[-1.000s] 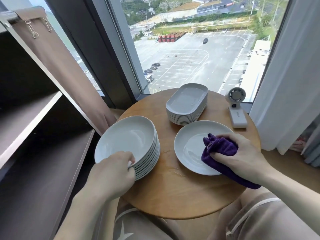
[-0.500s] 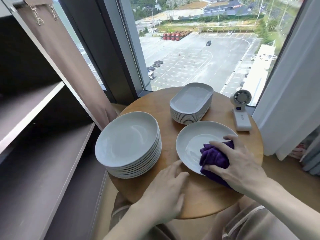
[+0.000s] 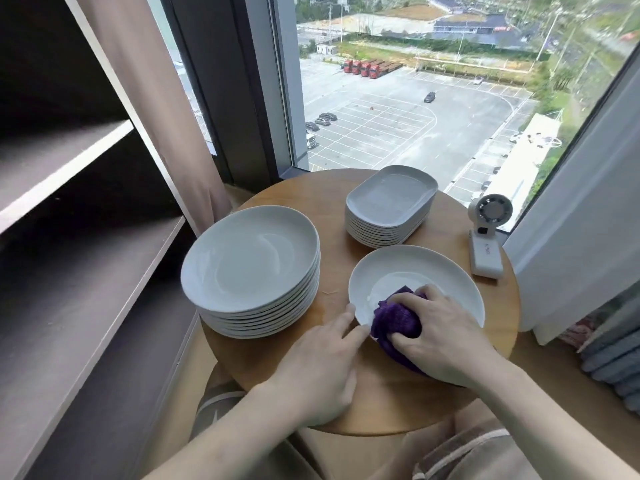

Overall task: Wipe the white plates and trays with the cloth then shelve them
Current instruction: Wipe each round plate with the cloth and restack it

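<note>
A single white plate (image 3: 426,268) lies on the round wooden table (image 3: 346,393), near its right side. My right hand (image 3: 440,334) grips a bunched purple cloth (image 3: 394,317) and presses it into the plate's near left part. My left hand (image 3: 322,362) rests flat on the table, its straight fingertips touching the plate's near left rim. A stack of several round white plates (image 3: 252,268) stands to the left. A stack of several oblong white trays (image 3: 391,199) sits at the back.
Dark wooden shelves (image 3: 86,258) stand at the left, close to the table edge. A small white fan (image 3: 486,237) stands on the table's right rim. Curtains hang on both sides of the window. My knees are under the table's near edge.
My left hand left the plate stack and came right to the single plate's rim. My right hand slid the cloth from the plate's right side to its near left.
</note>
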### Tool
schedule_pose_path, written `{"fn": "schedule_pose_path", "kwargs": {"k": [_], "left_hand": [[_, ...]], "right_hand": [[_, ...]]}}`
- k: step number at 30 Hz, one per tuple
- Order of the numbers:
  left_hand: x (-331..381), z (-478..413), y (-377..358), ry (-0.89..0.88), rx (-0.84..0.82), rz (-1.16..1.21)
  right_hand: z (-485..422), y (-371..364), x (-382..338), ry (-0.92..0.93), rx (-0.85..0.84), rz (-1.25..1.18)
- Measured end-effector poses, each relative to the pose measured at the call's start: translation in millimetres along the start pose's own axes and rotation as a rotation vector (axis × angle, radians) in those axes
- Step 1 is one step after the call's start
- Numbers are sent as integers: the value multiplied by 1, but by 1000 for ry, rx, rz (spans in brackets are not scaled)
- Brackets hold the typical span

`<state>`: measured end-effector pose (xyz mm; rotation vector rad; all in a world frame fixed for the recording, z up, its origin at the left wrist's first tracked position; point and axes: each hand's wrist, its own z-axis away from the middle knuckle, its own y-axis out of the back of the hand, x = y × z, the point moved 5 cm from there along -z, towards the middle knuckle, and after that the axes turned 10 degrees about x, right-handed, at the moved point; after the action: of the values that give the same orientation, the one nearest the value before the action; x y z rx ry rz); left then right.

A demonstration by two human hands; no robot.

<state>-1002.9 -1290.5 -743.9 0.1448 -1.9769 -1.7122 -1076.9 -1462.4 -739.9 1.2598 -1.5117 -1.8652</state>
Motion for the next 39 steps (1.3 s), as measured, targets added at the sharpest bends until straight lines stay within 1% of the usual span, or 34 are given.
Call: {"fn": "schedule_pose_path", "kwargs": {"k": [5, 8, 12, 16, 22, 29, 32, 36, 39], "left_hand": [[-5, -1, 11, 14, 44, 9], [-9, 0, 9, 7, 32, -27], [-8, -1, 3, -5, 21, -48], [-2, -2, -3, -15, 17, -67], [4, -3, -9, 0, -12, -184], [5, -3, -6, 22, 4, -146], [5, -5, -4, 19, 7, -157], [1, -4, -2, 20, 10, -159], [-1, -3, -2, 21, 6, -149]], "right_hand": [[-19, -16, -23, 40, 68, -102], [-25, -19, -25, 53, 153, -156], [-32, -23, -21, 61, 238, -101], [-49, -26, -20, 31, 253, -7], [-70, -24, -11, -29, 306, 128], [-75, -11, 11, -14, 295, 270], [-76, -2, 21, 34, 279, 340], [-74, 9, 34, 118, 196, 405], [-62, 15, 45, 123, 133, 406]]}}
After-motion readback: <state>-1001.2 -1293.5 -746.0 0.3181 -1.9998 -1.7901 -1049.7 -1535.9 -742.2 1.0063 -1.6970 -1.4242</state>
